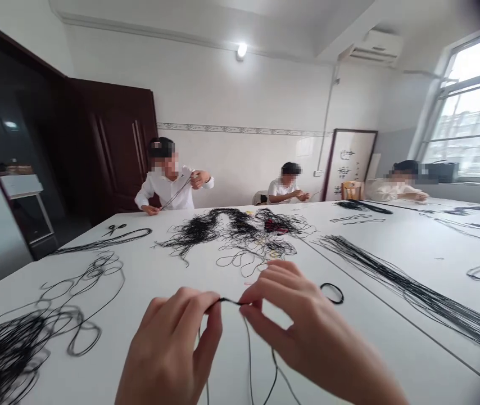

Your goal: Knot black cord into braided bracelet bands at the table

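Note:
Between my two hands a short piece of black cord (230, 301) is stretched level above the white table. My left hand (176, 337) pinches its left end between thumb and forefinger. The other end is pinched by my right hand (294, 315) in the same way. Thin loose strands (249, 354) hang down from the cord below both hands. Part of the cord is hidden behind my fingertips. Just beyond my right hand, a small black cord ring (331, 293) lies on the table.
Tangled black cords (231, 230) lie mid-table, with another heap (8, 343) at the near left. A straight bundle of cords (408, 281) crosses the right side. Scissors (117, 229) rest at the far left. Several people in light tops sit along the far side of the white table (147, 275).

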A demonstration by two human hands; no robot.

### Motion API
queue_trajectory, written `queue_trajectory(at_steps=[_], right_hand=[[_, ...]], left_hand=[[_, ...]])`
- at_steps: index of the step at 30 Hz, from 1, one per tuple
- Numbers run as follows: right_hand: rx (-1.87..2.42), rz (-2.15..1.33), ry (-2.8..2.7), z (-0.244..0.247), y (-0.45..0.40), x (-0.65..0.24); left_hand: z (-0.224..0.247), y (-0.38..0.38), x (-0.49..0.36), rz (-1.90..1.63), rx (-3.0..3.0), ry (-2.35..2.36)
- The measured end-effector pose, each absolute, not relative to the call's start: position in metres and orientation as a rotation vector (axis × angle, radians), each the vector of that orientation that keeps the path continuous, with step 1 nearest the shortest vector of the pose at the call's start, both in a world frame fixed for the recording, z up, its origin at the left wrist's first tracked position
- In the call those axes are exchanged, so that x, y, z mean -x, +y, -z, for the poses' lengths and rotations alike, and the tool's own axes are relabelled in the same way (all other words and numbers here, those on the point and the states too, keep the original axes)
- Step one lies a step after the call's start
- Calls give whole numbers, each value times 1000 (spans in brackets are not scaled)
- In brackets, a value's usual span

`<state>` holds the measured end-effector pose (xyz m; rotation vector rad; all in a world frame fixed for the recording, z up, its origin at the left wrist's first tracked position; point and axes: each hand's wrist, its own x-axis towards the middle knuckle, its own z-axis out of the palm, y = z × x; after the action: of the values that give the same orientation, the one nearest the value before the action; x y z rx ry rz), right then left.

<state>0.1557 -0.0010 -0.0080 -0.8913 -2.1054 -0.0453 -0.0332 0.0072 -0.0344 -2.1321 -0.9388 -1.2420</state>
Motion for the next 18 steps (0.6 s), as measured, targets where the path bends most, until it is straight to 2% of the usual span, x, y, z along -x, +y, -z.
queue_trajectory(at_steps=[8,18], right_hand=[[892,104,-2142,13,9,-166],[849,29,-2019,16,1,-144]], left_hand=[[24,6,35,1324,2103,-1304],[18,2,39,1499,2229,-1263]])
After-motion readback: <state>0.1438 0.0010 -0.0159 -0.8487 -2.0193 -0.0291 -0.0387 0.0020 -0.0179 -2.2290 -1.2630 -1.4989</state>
